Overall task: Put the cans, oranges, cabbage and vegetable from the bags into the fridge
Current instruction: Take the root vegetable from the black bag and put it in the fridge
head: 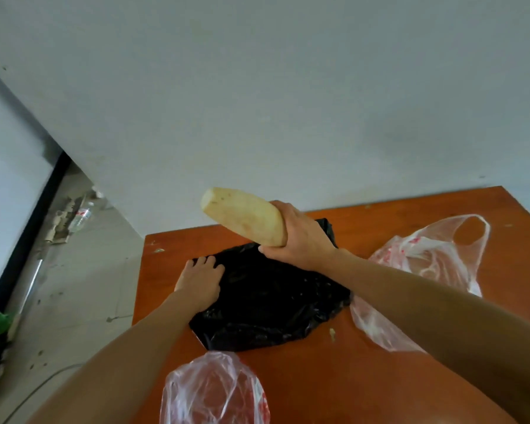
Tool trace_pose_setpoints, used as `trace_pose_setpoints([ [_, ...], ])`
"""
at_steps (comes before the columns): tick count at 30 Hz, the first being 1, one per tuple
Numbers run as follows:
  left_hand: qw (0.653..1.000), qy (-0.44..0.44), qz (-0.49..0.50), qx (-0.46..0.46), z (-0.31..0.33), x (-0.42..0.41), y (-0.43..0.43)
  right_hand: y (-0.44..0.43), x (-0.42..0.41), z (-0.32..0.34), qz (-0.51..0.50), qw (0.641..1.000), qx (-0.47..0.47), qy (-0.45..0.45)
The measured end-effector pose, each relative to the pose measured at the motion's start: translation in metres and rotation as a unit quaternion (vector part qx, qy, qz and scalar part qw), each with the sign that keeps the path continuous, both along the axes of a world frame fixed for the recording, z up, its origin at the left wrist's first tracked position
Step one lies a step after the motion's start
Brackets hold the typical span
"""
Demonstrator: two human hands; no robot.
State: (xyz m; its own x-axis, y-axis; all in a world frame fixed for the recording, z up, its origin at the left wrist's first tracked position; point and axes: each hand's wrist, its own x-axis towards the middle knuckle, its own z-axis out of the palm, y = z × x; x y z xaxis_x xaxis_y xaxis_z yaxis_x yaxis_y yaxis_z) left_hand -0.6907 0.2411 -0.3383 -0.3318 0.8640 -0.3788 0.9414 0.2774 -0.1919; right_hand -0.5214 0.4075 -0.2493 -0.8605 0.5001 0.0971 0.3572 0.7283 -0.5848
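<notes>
Above the black bag [273,301], the pale root vegetable [242,215] is already out and up in the air. It looks like a lotus root chunk to me, but don't quote me. The right hand [300,237] has its fingers wrapped round the thicker end, with the cut end pointing away to the left. The left hand [201,278] lies flat on the bag, fingers fairly straight, and I'd guess it's pinning the plastic so it doesn't lift with the veg. Two clear red-printed bags, one to the right [426,255] and one nearer [214,390], sit slack on the wooden table [395,206], probably emptied. I can't make out a fridge for sure.
</notes>
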Motion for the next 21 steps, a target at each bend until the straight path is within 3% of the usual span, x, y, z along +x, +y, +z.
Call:
trace_pose_setpoints([
  [5,0.992,0.031,-0.072,0.094,0.053,0.054,0.022,0.008,0.053,0.051,-0.066,0.992,0.107,0.021],
  [12,0.967,0.042,-0.196,0.155,0.108,0.191,0.044,-0.016,0.226,0.078,-0.186,0.954,0.224,-0.064],
  [21,0.897,-0.052,-0.374,0.229,0.149,0.433,0.091,-0.081,0.515,0.104,-0.400,0.878,0.206,-0.166],
])
